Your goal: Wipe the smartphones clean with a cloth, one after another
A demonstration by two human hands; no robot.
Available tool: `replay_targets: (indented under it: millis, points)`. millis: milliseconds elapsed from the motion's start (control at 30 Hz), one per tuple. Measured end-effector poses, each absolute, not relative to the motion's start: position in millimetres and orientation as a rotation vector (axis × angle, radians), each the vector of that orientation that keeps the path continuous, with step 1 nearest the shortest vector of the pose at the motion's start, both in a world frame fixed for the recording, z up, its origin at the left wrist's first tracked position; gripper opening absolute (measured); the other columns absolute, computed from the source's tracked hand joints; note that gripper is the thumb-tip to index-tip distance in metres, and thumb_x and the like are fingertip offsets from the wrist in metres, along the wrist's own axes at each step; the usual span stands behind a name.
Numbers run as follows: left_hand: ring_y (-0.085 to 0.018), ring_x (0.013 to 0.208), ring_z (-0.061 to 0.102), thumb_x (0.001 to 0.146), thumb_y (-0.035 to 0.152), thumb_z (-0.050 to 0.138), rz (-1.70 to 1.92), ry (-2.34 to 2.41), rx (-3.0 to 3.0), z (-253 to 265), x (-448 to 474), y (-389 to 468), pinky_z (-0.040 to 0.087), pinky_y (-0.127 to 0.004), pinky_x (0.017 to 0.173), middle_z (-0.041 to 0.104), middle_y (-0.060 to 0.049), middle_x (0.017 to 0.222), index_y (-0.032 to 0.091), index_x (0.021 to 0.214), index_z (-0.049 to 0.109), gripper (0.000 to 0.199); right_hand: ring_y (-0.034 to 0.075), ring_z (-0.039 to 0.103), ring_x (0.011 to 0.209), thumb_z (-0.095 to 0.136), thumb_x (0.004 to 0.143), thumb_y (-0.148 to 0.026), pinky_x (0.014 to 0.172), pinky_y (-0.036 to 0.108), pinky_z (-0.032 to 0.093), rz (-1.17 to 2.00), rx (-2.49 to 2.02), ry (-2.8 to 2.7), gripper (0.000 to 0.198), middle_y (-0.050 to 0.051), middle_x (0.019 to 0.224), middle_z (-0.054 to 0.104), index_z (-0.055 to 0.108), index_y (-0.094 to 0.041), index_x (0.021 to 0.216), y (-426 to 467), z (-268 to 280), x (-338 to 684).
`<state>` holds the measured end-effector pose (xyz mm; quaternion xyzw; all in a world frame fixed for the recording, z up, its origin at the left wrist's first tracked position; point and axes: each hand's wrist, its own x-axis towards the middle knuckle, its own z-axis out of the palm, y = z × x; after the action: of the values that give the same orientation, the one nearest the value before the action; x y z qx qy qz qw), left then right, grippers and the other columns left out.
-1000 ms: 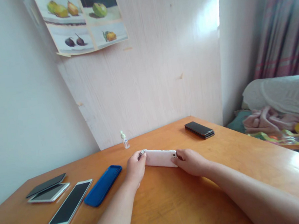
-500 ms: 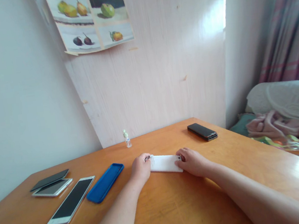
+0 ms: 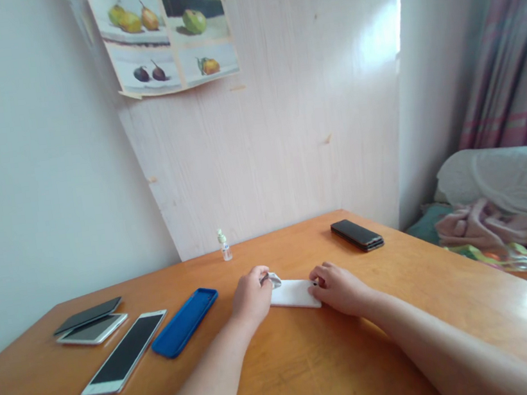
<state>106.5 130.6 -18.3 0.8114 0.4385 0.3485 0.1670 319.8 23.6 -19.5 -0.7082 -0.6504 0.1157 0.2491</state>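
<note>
At the left of the bench [image 3: 291, 375], a dark panel [image 3: 87, 316] lies slantwise over the far part of a small phone [image 3: 95, 330], which has a white frame. Just beside it is a large phone [image 3: 126, 355], white-edged, dark screen up, set at an angle. Next comes a blue case [image 3: 186, 323], hollow side up, roughly parallel to the large phone. Above, a sheet of four fruit pictures [image 3: 174, 47] hangs on the pale panelling [image 3: 285, 143]. A small bottle [image 3: 225, 249] stands upright near the bench's back edge.

Nearer, the left hand [image 3: 252, 297] is nearly closed, pinching a pale scrap [image 3: 274, 279], crumpled and too small to identify, at the left end of the white phone [image 3: 294, 294]. This phone is between the two hands, back up, low over the bench; whether it rests fully on the wood is hard to tell. The right hand [image 3: 337, 286] grips its right end between thumb and fingers, beside the camera lens. Farther right, a black stack [image 3: 356, 235] lies flat, well apart from the hands.
</note>
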Motion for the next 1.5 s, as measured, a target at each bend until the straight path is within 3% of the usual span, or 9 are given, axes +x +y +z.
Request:
replay_targets:
  millis: [167, 267, 367, 533, 633, 833, 967, 1200, 1500]
  points:
    - [-0.026, 0.113, 0.058, 0.084, 0.015, 0.055, 1.033, 1.297, 2.624, -15.3, 106.4, 118.6, 0.042, -0.04, 0.101, 0.064, -0.012, 0.121, 0.02, 0.123, 0.06, 0.039, 0.023, 0.058, 0.1, 0.064, 0.082, -0.051, 0.084, 0.031, 0.04, 0.237, -1.982, -1.833, 0.04, 0.01, 0.111, 0.061, 0.066, -0.021, 0.109, 17.1, -12.9, 321.4]
    - [-0.024, 0.105, 0.061, 0.087, 0.015, 0.05, 0.88, 1.243, 2.762, -13.3, 108.4, 113.2, 0.045, -0.037, 0.094, 0.067, -0.01, 0.111, 0.021, 0.112, 0.065, 0.03, 0.03, 0.054, 0.111, 0.065, 0.075, -0.067, 0.092, 0.039, 0.038, 0.209, -1.985, -1.932, 0.059, 0.013, 0.118, 0.06, 0.066, -0.022, 0.114, 12.2, -8.9, 323.5]
    - [-0.025, 0.098, 0.064, 0.09, 0.017, 0.048, 0.677, 1.177, 2.869, -13.4, 116.3, 101.3, 0.048, -0.037, 0.089, 0.07, -0.01, 0.101, 0.02, 0.102, 0.068, 0.024, 0.033, 0.051, 0.116, 0.067, 0.07, -0.07, 0.097, 0.045, 0.034, 0.225, -1.978, -2.015, 0.068, 0.013, 0.125, 0.059, 0.064, -0.025, 0.12, 9.2, -6.5, 324.4]
    - [-0.025, 0.119, 0.059, 0.099, 0.033, 0.04, 0.666, 0.869, 2.981, -15.8, 136.3, 64.5, 0.039, -0.047, 0.106, 0.065, -0.011, 0.129, 0.022, 0.133, 0.055, 0.038, 0.032, 0.051, 0.118, 0.066, 0.076, -0.056, 0.097, 0.045, 0.034, 0.206, -2.005, -2.005, 0.055, 0.012, 0.129, 0.058, 0.064, -0.026, 0.122, 9.5, -8.2, 323.6]
    - [-0.026, 0.131, 0.051, 0.1, 0.043, 0.037, 0.603, 0.748, 2.995, -15.9, 141.9, 51.5, 0.028, -0.053, 0.114, 0.058, -0.01, 0.139, 0.025, 0.136, 0.052, 0.043, 0.032, 0.051, 0.12, 0.064, 0.08, -0.045, 0.096, 0.044, 0.035, 0.2, -2.021, -1.995, 0.047, 0.011, 0.132, 0.057, 0.064, -0.029, 0.123, 10.6, -10.4, 324.1]
    - [-0.033, 0.142, 0.036, 0.094, 0.064, 0.034, 0.417, 1.222, 2.883, -12.9, 124.8, 76.9, 0.021, -0.056, 0.117, 0.044, -0.019, 0.149, 0.013, 0.141, 0.05, 0.071, 0.031, 0.054, 0.115, 0.065, 0.073, -0.068, 0.095, 0.044, 0.035, 0.21, -2.007, -2.011, 0.064, 0.01, 0.128, 0.06, 0.064, -0.029, 0.123, 9.7, -9.3, 325.6]
    - [-0.035, 0.145, 0.028, 0.092, 0.071, 0.026, 0.35, 1.367, 2.807, -13.7, 121.9, 79.6, 0.017, -0.055, 0.118, 0.037, -0.022, 0.153, 0.006, 0.145, 0.043, 0.086, 0.031, 0.054, 0.115, 0.065, 0.072, -0.069, 0.094, 0.044, 0.035, 0.2, -2.009, -2.007, 0.063, 0.009, 0.125, 0.062, 0.064, -0.03, 0.122, 10.0, -10.5, 326.4]
    - [-0.03, 0.147, 0.024, 0.088, 0.08, 0.019, 0.383, 0.838, 2.851, -11.5, 142.4, 38.0, 0.012, -0.054, 0.12, 0.034, -0.017, 0.156, 0.015, 0.15, 0.035, 0.091, 0.028, 0.057, 0.11, 0.064, 0.078, -0.055, 0.091, 0.041, 0.037, 0.182, -2.0, -2.037, 0.044, 0.007, 0.124, 0.062, 0.067, -0.03, 0.115, 13.6, -15.5, 329.5]
    - [-0.035, 0.146, 0.025, 0.088, 0.076, 0.027, 0.402, 1.343, 2.727, -24.6, 123.8, 84.6, 0.018, -0.051, 0.119, 0.031, -0.024, 0.155, 0.005, 0.148, 0.036, 0.093, 0.03, 0.055, 0.115, 0.061, 0.077, -0.066, 0.094, 0.042, 0.037, 0.185, -1.987, -2.041, 0.059, 0.008, 0.127, 0.062, 0.063, -0.029, 0.123, 11.8, -14.7, 329.1]
